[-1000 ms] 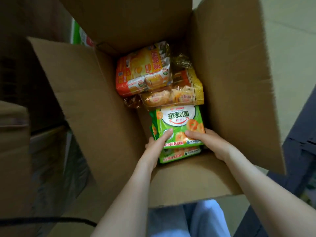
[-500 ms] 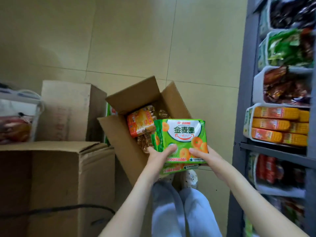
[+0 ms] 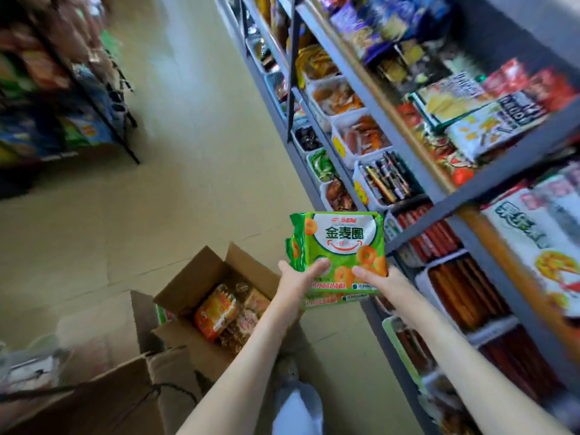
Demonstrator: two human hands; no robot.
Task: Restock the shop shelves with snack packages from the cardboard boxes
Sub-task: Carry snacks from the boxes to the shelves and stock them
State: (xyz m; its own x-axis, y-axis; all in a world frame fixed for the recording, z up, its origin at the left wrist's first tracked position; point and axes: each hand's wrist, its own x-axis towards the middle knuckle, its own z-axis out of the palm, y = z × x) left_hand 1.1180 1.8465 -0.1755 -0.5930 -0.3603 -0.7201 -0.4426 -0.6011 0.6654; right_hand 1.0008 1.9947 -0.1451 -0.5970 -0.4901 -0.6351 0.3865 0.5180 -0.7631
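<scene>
Snack packages (image 3: 339,246) labelled 金麦圈, pinched at centre frame between left hand (image 3: 296,277) and right hand (image 3: 381,279), now raised from the cardboard box (image 3: 201,271) toward the shelves (image 3: 439,196).

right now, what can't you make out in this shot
- Head view: how many green packs are stacked; the top one, the left hand and the right hand cover the rest.
- Head view: lower layers in the open box; top packets hide them.
- Head view: labels on the far left rack; motion blur.
- Head view: the right shelves run past the frame edge.
</scene>
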